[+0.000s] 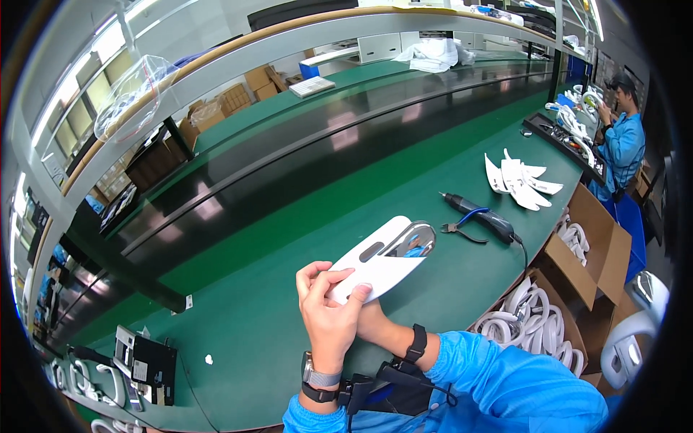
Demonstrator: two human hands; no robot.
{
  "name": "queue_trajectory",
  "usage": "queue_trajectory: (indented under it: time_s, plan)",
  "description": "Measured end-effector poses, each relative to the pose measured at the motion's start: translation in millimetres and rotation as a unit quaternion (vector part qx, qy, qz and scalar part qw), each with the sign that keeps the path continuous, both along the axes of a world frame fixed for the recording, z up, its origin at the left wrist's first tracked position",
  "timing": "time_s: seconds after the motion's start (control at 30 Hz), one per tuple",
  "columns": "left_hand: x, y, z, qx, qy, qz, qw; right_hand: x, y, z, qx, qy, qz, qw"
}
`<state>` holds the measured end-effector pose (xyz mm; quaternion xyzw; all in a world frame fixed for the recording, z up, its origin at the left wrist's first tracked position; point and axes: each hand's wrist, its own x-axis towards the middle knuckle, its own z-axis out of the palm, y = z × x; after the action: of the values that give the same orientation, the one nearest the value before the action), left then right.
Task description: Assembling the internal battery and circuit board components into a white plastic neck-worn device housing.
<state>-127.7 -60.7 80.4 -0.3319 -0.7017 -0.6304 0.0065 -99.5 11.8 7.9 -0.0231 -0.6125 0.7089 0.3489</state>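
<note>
My left hand (328, 310) grips the near end of a long white plastic housing (384, 273), its thumb and fingertips pressed on the upper face. The housing is tilted above the green bench, with a dark oval slot and a shiny, mirror-like rounded far end. My right hand (371, 320) is close behind my left, at the underside of the housing; its fingers are hidden. To the right of the housing lie blue-handled cutting pliers (462, 231) and a black corded electric screwdriver (487, 218). Several white curved plastic pieces (518, 180) are fanned out beyond these tools.
Cardboard boxes of white curved parts (534, 317) stand at the right bench edge. A black tray (559, 144) lies farther along, beside a person in blue (625, 144). A black device (155, 372) sits at the lower left. Beyond the bench (245, 346) runs a dark conveyor belt (289, 159).
</note>
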Motion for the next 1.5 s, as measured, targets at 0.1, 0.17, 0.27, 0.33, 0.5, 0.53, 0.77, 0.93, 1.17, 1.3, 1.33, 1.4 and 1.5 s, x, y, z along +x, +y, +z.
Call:
queue_trajectory:
  time_s: [0.1, 0.17, 0.27, 0.33, 0.5, 0.53, 0.77, 0.93, 1.17, 1.3, 1.33, 1.4, 1.5]
  plan:
    - [-1.2, 2.8, -0.6, 0.003, 0.006, -0.011, 1.000, 4.4, -0.5, 11.6, -0.065, -0.024, 0.006, 0.998]
    - [-3.8, 1.6, -3.7, -0.001, 0.015, -0.010, 1.000, 6.7, 0.2, 16.3, -0.110, -0.025, 0.036, 0.993]
    - [-7.0, -0.3, -7.6, 0.002, 0.041, -0.020, 0.999, 7.2, -1.0, 21.8, -0.113, -0.020, 0.033, 0.993]
    - [-6.5, 0.7, -4.8, 0.008, 0.066, -0.046, 0.997, 1.9, 2.5, 11.3, -0.123, -0.005, 0.045, 0.991]
    - [-10.3, -3.2, -1.2, -0.009, 0.069, -0.088, 0.994, -1.2, 3.8, 8.1, -0.182, 0.035, 0.077, 0.980]
    - [-10.3, -3.7, 0.1, -0.008, 0.055, -0.098, 0.994, -1.2, 3.1, 8.5, -0.177, 0.037, 0.075, 0.981]
    - [-12.4, -3.1, -0.5, -0.003, 0.053, -0.115, 0.992, 0.4, 3.4, 12.3, -0.180, 0.042, 0.081, 0.979]
    - [-11.1, -1.1, -0.4, 0.002, 0.047, -0.118, 0.992, 0.2, 4.6, 10.4, -0.181, 0.039, 0.068, 0.980]
    - [-9.7, -3.5, -0.8, 0.000, 0.064, -0.100, 0.993, 0.5, 1.3, 13.6, -0.200, 0.056, 0.084, 0.975]
    - [-4.1, 3.0, -1.2, -0.008, 0.051, -0.089, 0.995, 7.0, 6.2, 16.8, -0.194, 0.073, 0.064, 0.976]
    - [-2.7, 6.2, -1.4, -0.019, 0.052, -0.085, 0.995, 10.0, 8.6, 17.1, -0.191, 0.057, 0.067, 0.978]
    - [-6.2, 2.5, -0.9, -0.036, 0.070, -0.074, 0.994, 6.3, 6.7, 9.6, -0.201, 0.056, 0.073, 0.975]
    - [-11.9, -2.7, -1.1, -0.045, 0.093, -0.058, 0.993, -5.7, 1.8, -2.5, -0.151, 0.037, 0.060, 0.986]
